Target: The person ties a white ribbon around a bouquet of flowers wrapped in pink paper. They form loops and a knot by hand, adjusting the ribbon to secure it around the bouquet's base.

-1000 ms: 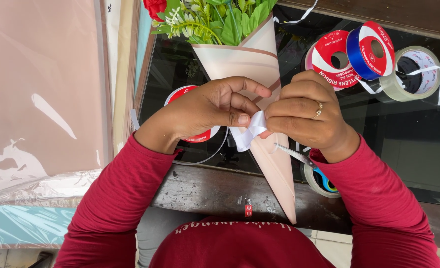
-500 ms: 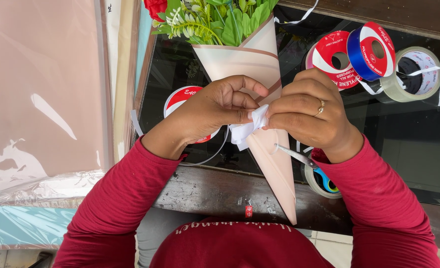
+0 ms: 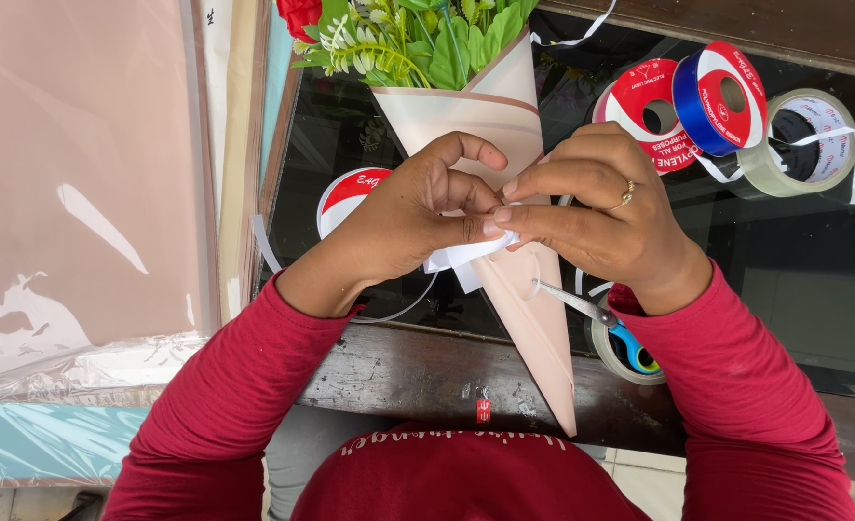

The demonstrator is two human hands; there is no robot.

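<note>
Your left hand (image 3: 418, 227) and right hand (image 3: 596, 217), both pinching white ribbon (image 3: 466, 256) against the paper cone (image 3: 524, 289) mid-desk.

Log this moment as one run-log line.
left hand: pinching white ribbon | right hand: pinching same ribbon | ribbon: around pink paper cone of bouquet | scissors: beside cone, untouched

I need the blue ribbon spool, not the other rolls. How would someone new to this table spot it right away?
Start at the dark glass tabletop and go to its far corner on the right hand side, where three rolls sit together. The blue ribbon spool is the middle one, leaning on the red-and-white spool, with the clear tape roll beside it. It alone carries glossy deep-blue ribbon.
</note>
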